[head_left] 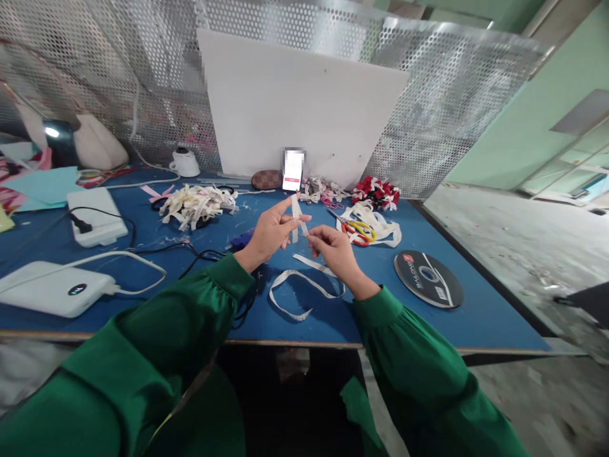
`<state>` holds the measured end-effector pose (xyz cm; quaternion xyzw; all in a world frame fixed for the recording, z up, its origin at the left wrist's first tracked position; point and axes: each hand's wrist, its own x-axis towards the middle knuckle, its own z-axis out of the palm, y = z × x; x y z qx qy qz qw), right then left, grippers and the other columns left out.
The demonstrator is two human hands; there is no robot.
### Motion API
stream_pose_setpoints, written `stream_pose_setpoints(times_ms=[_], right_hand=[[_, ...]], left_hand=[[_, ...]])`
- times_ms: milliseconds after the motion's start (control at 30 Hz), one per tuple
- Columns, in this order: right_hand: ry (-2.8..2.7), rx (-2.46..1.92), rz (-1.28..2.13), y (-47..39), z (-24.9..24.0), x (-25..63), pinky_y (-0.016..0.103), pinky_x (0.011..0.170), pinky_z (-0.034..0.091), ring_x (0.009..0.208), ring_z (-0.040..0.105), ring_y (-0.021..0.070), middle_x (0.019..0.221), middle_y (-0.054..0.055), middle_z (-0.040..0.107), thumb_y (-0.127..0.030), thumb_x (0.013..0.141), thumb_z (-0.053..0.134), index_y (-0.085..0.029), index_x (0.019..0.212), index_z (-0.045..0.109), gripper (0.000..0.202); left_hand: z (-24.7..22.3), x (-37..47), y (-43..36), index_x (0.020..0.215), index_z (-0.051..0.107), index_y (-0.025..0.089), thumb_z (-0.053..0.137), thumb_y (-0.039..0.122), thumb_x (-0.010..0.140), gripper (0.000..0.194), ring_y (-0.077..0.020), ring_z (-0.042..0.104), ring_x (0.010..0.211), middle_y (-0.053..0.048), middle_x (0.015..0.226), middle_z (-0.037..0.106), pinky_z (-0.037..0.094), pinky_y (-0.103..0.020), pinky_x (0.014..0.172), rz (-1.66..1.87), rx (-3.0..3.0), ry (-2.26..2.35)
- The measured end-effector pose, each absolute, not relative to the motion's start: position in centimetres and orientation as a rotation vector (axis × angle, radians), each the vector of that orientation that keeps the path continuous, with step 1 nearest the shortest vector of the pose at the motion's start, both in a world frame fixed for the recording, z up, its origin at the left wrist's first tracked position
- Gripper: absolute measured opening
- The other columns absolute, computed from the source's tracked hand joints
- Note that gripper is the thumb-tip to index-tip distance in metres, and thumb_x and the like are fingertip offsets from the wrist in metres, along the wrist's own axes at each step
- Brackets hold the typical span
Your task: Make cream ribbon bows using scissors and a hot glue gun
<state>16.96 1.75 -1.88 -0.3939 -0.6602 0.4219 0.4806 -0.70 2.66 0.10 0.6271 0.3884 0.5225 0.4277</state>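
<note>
Over the blue table (pixel 375 285), my left hand (pixel 272 230) holds a short strip of whitish ribbon (pixel 295 209), with part of it upright against the index finger. My right hand (pixel 333 249) pinches the ribbon's lower end between thumb and fingertips, close beside the left hand. Below them a longer loose ribbon (pixel 290 274) lies curled on the table. Scissors with red and yellow handles (pixel 361 233) rest on a heap of white ribbon (pixel 387 231) to the right. How the strip wraps around the left fingers is partly hidden.
A black ribbon spool (pixel 413 279) lies at right. Behind stand a lit phone (pixel 292 170), a brown checked case (pixel 266 180) and red-and-white bows (pixel 375 192). Cream bows (pixel 197 206), a power bank (pixel 57 289), cables and a white power strip (pixel 96 216) are at left.
</note>
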Motion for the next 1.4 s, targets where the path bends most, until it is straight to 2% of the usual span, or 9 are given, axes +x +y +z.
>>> stream_pose_setpoints(times_ms=[200,333,400,867,1033,1200,1300,1400], right_hand=[[-1.450,-0.907,1.216,1.2,-1.0,17.1,0.026,0.053,0.041,0.049,0.053,0.0095,0.063,-0.002,0.063,-0.040,0.076,0.073,-0.018,0.079,0.069,0.022],[-1.361,-0.898,1.329,1.0,-0.5,17.2,0.025,0.049,0.036,0.049,0.051,0.0083,0.063,-0.002,0.063,-0.040,0.073,0.076,-0.017,0.082,0.074,0.025],[-1.347,-0.896,1.356,1.0,-0.4,17.2,0.025,0.049,0.035,0.048,0.051,0.0082,0.063,-0.002,0.063,-0.040,0.072,0.077,-0.017,0.084,0.075,0.026],[-1.308,-0.852,1.417,1.5,-0.6,17.6,0.026,0.051,0.042,0.049,0.052,0.0088,0.063,-0.002,0.064,-0.038,0.070,0.076,-0.016,0.084,0.074,0.026],[-1.320,-0.875,1.422,1.6,-0.6,17.6,0.026,0.050,0.042,0.048,0.052,0.0082,0.062,-0.002,0.064,-0.037,0.070,0.075,-0.015,0.082,0.074,0.025],[-1.336,-0.854,1.442,1.5,-0.5,17.6,0.025,0.049,0.043,0.046,0.052,0.0083,0.063,-0.002,0.065,-0.036,0.070,0.077,-0.016,0.080,0.073,0.023],[-1.298,-0.825,1.476,1.5,-0.3,17.9,0.025,0.050,0.045,0.046,0.053,0.0084,0.067,0.000,0.069,-0.036,0.071,0.077,-0.017,0.084,0.073,0.024],[-1.276,-0.779,1.452,1.7,-0.1,18.6,0.027,0.055,0.052,0.052,0.058,0.0097,0.084,0.003,0.075,-0.038,0.076,0.072,-0.018,0.098,0.073,0.030]], left_hand=[[-0.2,-0.7,2.5,0.154,0.038,0.022,0.059,0.020,0.089,0.069,-0.0026,0.045,0.033,-0.007,0.102,0.078,0.038,-0.016,0.035,1.211,1.792,1.061],[-0.3,-0.7,2.3,0.153,0.040,0.017,0.057,0.020,0.090,0.065,-0.0059,0.047,0.033,0.001,0.070,0.073,0.038,-0.016,0.037,1.115,1.909,1.088],[-0.2,-0.6,2.3,0.153,0.040,0.016,0.055,0.017,0.090,0.065,-0.0068,0.047,0.033,0.003,0.062,0.068,0.039,-0.016,0.037,1.072,1.938,1.085],[0.2,-0.6,2.2,0.149,0.045,0.014,0.057,0.025,0.090,0.061,-0.0110,0.048,0.033,0.006,0.050,0.057,0.039,-0.021,0.040,0.925,1.952,0.977],[0.3,-0.3,1.9,0.149,0.046,0.012,0.058,0.025,0.089,0.062,-0.0108,0.047,0.033,0.005,0.052,0.060,0.037,-0.022,0.039,0.904,1.941,1.027],[0.4,-0.3,1.9,0.143,0.054,0.011,0.059,0.027,0.089,0.057,-0.0097,0.045,0.034,0.006,0.048,0.058,0.036,-0.020,0.041,0.941,1.993,1.105],[0.1,-0.4,2.2,0.139,0.059,0.011,0.063,0.026,0.087,0.054,-0.0097,0.047,0.036,0.003,0.052,0.065,0.036,-0.020,0.041,0.954,1.974,1.122],[-0.1,-0.5,2.3,0.140,0.059,0.014,0.064,0.023,0.084,0.056,-0.0095,0.049,0.037,-0.004,0.071,0.076,0.040,-0.021,0.041,0.907,1.913,1.038]])
